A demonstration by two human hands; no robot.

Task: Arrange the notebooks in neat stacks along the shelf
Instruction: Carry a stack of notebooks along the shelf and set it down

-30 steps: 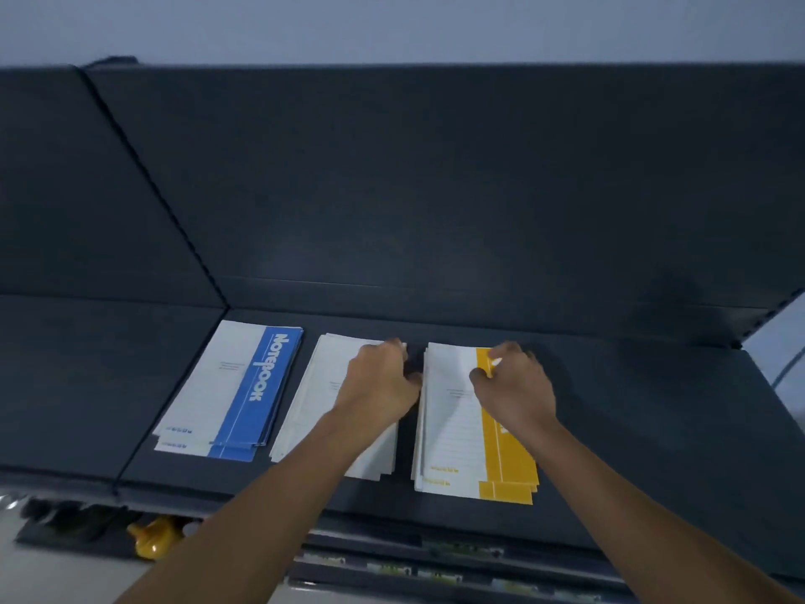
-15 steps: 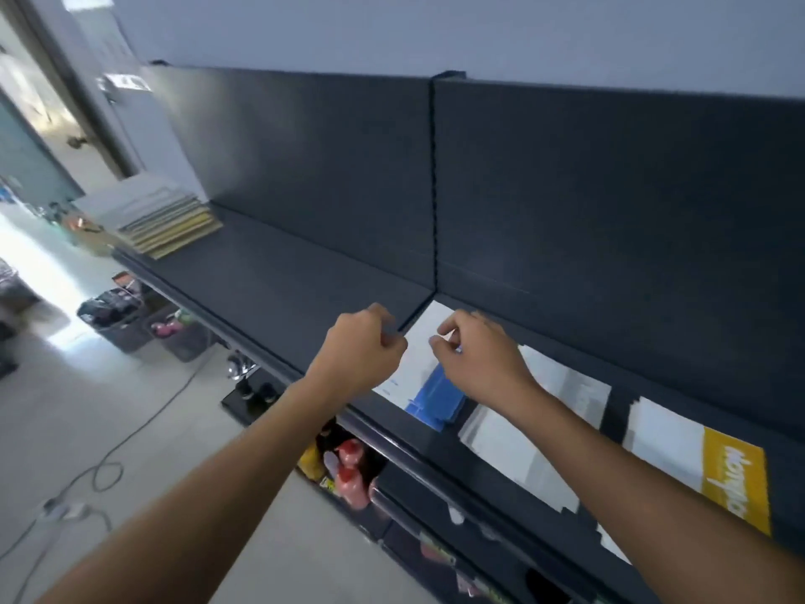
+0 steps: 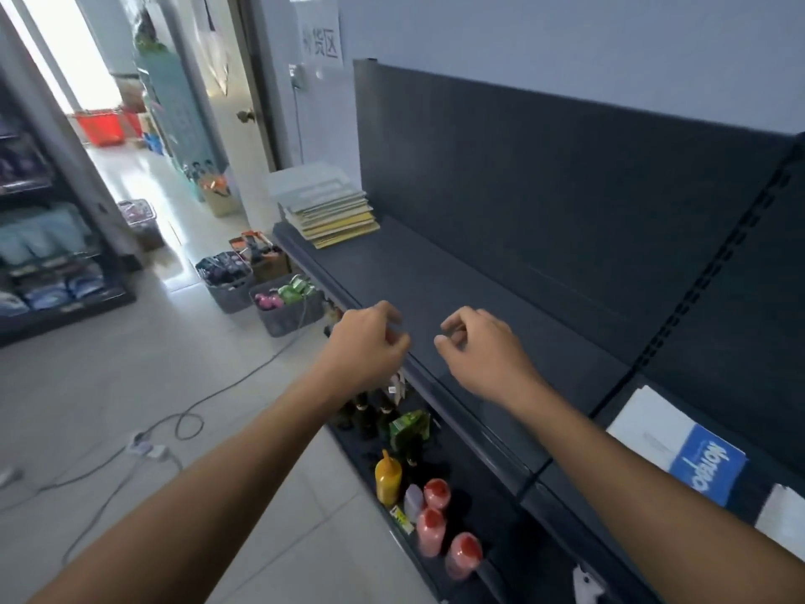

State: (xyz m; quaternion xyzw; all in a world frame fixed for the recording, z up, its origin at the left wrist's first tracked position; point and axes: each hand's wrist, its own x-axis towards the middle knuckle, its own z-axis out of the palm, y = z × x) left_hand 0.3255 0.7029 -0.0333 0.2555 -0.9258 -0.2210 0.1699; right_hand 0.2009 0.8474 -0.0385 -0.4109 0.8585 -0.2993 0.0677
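A tall, uneven pile of notebooks [image 3: 329, 209] with white, green and yellow covers lies at the far left end of the dark shelf [image 3: 457, 294]. At the right edge lies a white and blue notebook stack [image 3: 679, 446], and a corner of a white stack [image 3: 784, 516] shows beyond it. My left hand [image 3: 370, 342] and my right hand [image 3: 483, 350] hover side by side over the shelf's front edge. Their fingers are loosely curled and hold nothing. Both hands are well short of the far pile.
A lower shelf [image 3: 479, 538] holds bottles and a yellow squeeze bottle [image 3: 387, 477]. Grey baskets [image 3: 283, 307] of goods stand on the floor by the shelf's left end. A cable [image 3: 183, 425] runs across the tiled floor. An open doorway is at the far left.
The view has swung left from the three arranged stacks towards the shelf's far end. Both hands have left the stacks and now hang free over the bare shelf.
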